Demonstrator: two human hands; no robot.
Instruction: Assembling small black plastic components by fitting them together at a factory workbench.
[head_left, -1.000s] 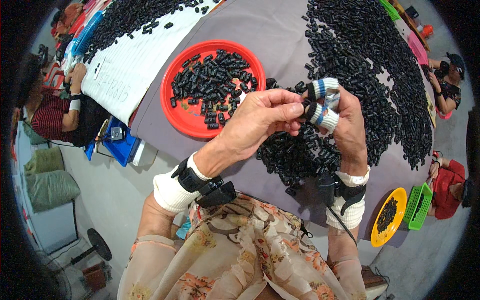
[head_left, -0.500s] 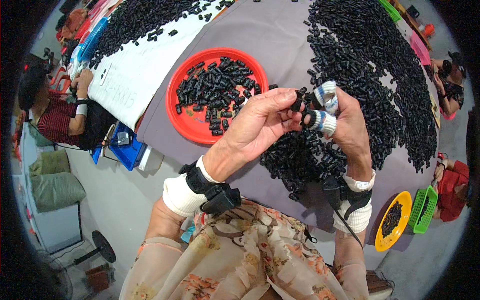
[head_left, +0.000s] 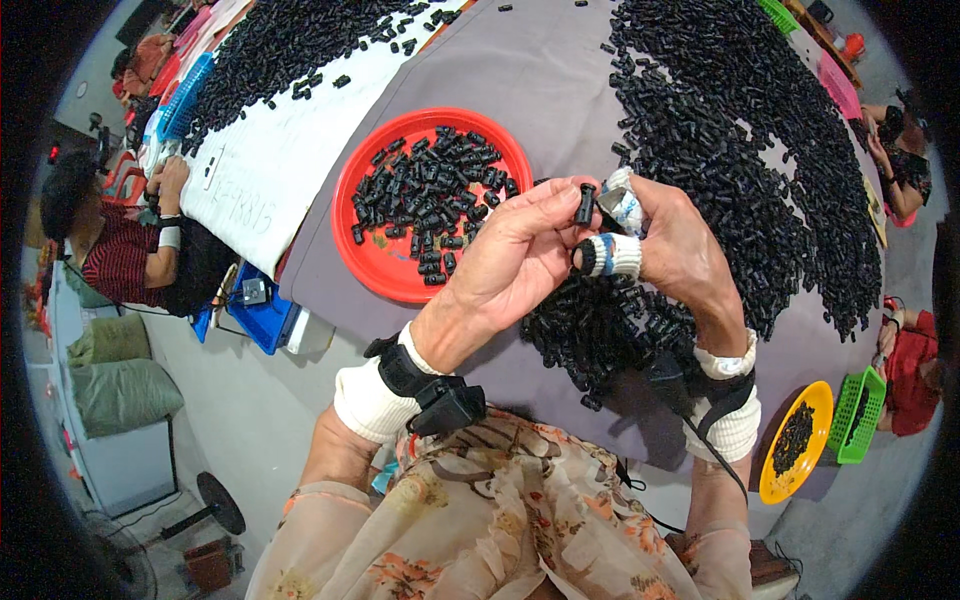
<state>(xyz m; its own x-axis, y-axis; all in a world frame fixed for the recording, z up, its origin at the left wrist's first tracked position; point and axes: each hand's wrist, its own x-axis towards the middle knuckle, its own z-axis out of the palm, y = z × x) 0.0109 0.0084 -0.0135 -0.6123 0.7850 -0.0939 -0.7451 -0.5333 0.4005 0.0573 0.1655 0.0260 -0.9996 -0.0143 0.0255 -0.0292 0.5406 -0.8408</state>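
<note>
Left hand point(head_left: 515, 255) and right hand point(head_left: 670, 250) meeting over a grey table point(head_left: 560, 80), pinching a small black tube point(head_left: 585, 204) between fingertips. Taped fingers point(head_left: 612, 255) on the right. Red tray point(head_left: 375, 265) of black pieces just beside; big black heap point(head_left: 760, 130) beyond.

Tray point(head_left: 372, 262) left of parts heap point(head_left: 760, 130)
</note>
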